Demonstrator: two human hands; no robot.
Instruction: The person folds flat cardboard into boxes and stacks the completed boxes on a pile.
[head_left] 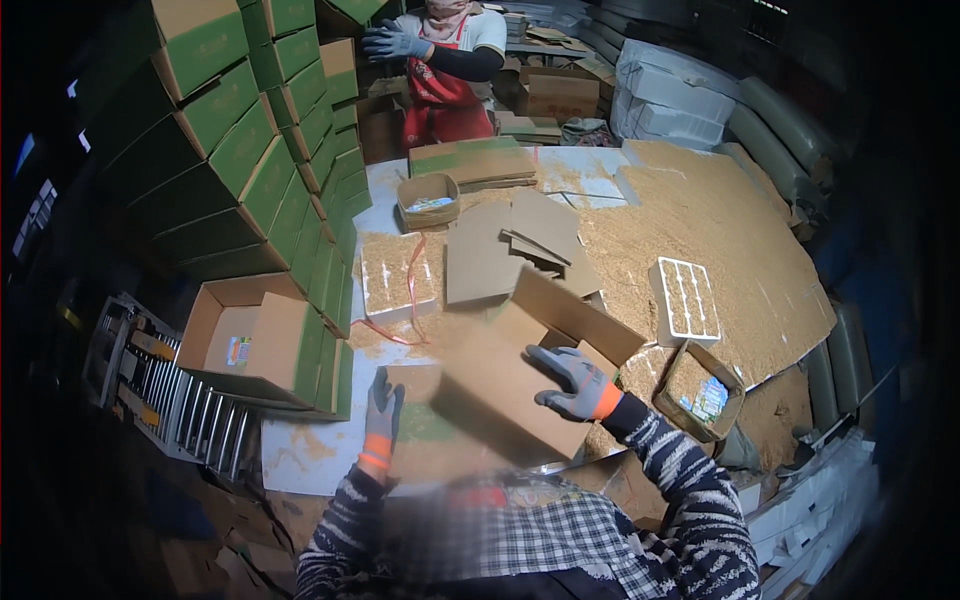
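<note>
A brown cardboard box [500, 385] with raised flaps stands tilted in front of me, its left side smeared by motion. My right hand [578, 384], in a grey glove with an orange cuff, grips the box on its right side, fingers over the cardboard. My left hand [383, 412], gloved alike, is apart from the box with its fingers stretched out. It is beside a flat cardboard piece with a green print [420, 425] on the table. Behind the box lie loose brown cardboard sheets [490, 250].
Green and brown boxes [290, 190] are stacked high at left, one open box [235, 330] near a roller conveyor [205, 420]. White foam trays [685, 300] and baskets with packets [700, 395] stand on the grain-strewn table [730, 240]. Across it a person in a red apron [445, 90] stands.
</note>
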